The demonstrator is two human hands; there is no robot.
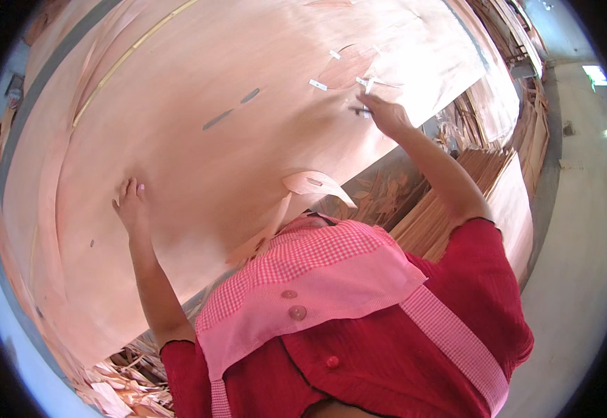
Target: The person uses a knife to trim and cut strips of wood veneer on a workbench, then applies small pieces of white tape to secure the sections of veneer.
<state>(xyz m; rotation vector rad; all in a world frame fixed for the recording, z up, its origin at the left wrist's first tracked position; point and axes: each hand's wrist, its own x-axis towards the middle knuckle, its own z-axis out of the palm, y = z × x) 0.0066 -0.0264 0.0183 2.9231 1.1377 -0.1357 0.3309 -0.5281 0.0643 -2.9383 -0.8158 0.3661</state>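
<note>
Pink gingham apron [317,282] nearest, over red top [481,292]. Left hand [131,203]: fingers slightly apart, on broad wood veneer sheet [178,167], which spreads beneath both hands. Right hand [381,115]: fingers bent beside a small dark object [360,110]; grip, cannot tell. Adjacent: white tape strips [318,85] around darker veneer patch [345,67]. Farther out: stacked veneer sheets [425,223], right.

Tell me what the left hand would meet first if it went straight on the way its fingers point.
Going on over the pinkish sheet, the left hand would likely meet the long yellowish strip first; whether it lies flush or raised is hard to judge from this view.
</note>
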